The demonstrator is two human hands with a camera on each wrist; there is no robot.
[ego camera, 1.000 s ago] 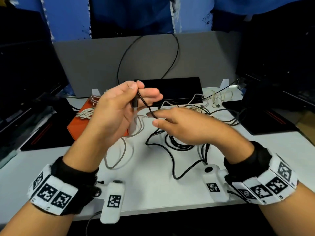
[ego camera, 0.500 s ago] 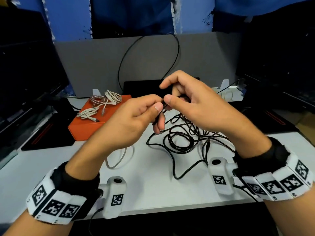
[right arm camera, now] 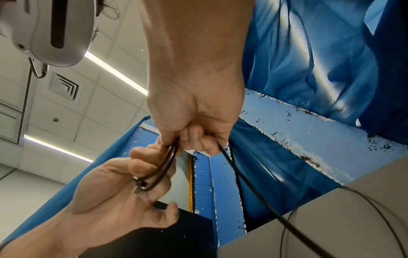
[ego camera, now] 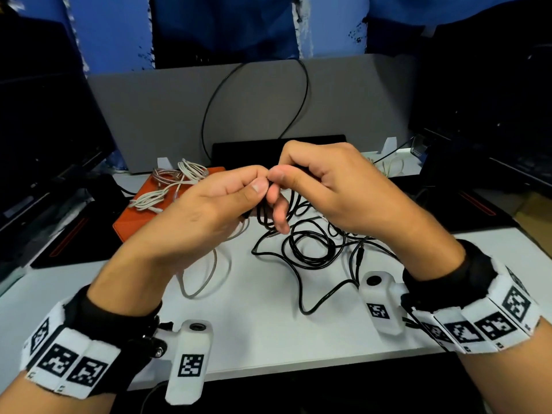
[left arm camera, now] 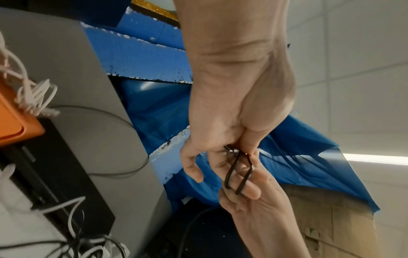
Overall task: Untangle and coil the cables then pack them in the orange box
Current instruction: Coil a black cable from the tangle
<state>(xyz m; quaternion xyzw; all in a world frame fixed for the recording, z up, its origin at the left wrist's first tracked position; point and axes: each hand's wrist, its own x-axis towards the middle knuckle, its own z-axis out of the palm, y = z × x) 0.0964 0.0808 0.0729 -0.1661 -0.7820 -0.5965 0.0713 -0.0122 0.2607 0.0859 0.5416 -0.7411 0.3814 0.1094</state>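
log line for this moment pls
step: coiling black cable | left hand: pinches loop | right hand: pinches loop | orange box: white cables on top

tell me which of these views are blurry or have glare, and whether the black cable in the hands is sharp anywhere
Head view: evenly lit, wide-angle bending at the edges, the black cable fairly sharp on the table. Left wrist view: the left hand sharp, the orange box and white cables smeared. Right wrist view: the right hand sharp, ceiling light strips glaring.
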